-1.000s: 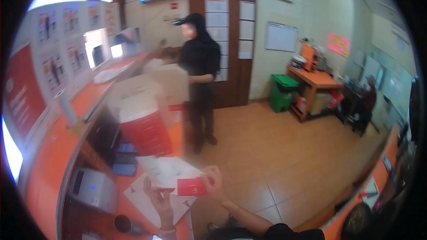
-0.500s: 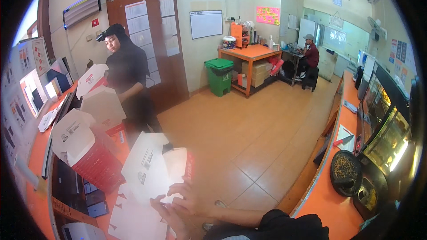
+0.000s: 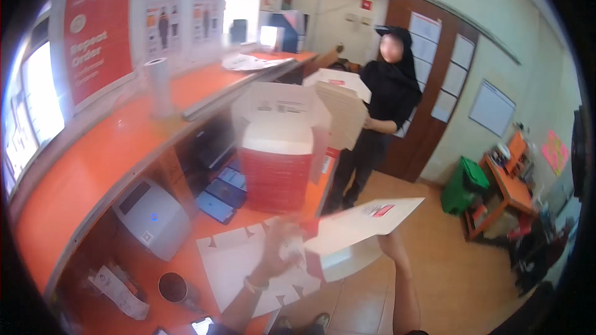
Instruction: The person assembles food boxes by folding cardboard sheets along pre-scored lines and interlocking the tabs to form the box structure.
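Observation:
A white and red cardboard box (image 3: pixel 366 226), partly folded with a broad flap spread out, is held tilted in front of me. My right hand (image 3: pixel 391 245) grips its right edge from below, the fingers partly hidden by the card. My left hand (image 3: pixel 282 245) is by the box's left end, over flat white cut card sheets (image 3: pixel 233 254) on the orange counter; motion smears its fingers. Beyond it stands a stack of nested red and white boxes (image 3: pixel 276 177) with raised flaps.
On the counter are a grey printer (image 3: pixel 152 218), a dark cup (image 3: pixel 173 287), phones (image 3: pixel 216 205) and crumpled paper (image 3: pixel 119 291). A paper roll (image 3: pixel 159 87) stands on the upper shelf (image 3: pixel 93 161). A co-worker in black (image 3: pixel 391 90) stands beyond the box stacks. A green bin (image 3: pixel 464 185) is farther right.
My view has swung left toward the counter. My hands, close together at the box's lower corner before, are now apart at its two sides, and the box lies more tilted.

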Demonstrator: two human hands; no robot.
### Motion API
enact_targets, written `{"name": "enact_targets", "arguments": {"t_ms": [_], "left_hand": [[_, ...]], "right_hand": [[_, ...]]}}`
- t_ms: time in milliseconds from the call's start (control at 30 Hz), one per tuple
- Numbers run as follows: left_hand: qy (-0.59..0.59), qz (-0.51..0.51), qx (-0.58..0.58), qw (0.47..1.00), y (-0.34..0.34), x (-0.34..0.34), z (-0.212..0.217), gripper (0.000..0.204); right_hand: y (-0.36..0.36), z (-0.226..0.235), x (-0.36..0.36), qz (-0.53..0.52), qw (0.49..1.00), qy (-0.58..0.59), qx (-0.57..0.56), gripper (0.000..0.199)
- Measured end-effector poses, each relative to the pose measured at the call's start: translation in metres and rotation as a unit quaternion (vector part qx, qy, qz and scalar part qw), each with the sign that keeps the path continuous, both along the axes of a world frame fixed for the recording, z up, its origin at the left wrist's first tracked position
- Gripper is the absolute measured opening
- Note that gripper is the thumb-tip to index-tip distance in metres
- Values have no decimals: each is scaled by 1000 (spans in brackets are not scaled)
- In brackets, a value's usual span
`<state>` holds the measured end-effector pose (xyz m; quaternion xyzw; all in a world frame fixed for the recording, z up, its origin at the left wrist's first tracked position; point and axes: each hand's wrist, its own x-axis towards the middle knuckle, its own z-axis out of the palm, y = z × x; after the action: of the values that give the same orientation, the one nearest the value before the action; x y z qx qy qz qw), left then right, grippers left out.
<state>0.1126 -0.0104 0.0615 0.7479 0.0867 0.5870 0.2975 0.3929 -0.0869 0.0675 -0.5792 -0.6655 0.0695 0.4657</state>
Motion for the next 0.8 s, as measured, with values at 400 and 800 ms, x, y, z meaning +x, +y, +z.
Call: {"name": "enact_targets", "arguments": {"t_ms": [400,800], "left_hand": [[317,286,-148,892,278,-48,56,53],[242,266,-185,915,268,-53,45,53]], "right_hand": [[284,124,-72,-81,985,-153,-6,47],[304,85,-58,-94,966,-239,-27,31]]}}
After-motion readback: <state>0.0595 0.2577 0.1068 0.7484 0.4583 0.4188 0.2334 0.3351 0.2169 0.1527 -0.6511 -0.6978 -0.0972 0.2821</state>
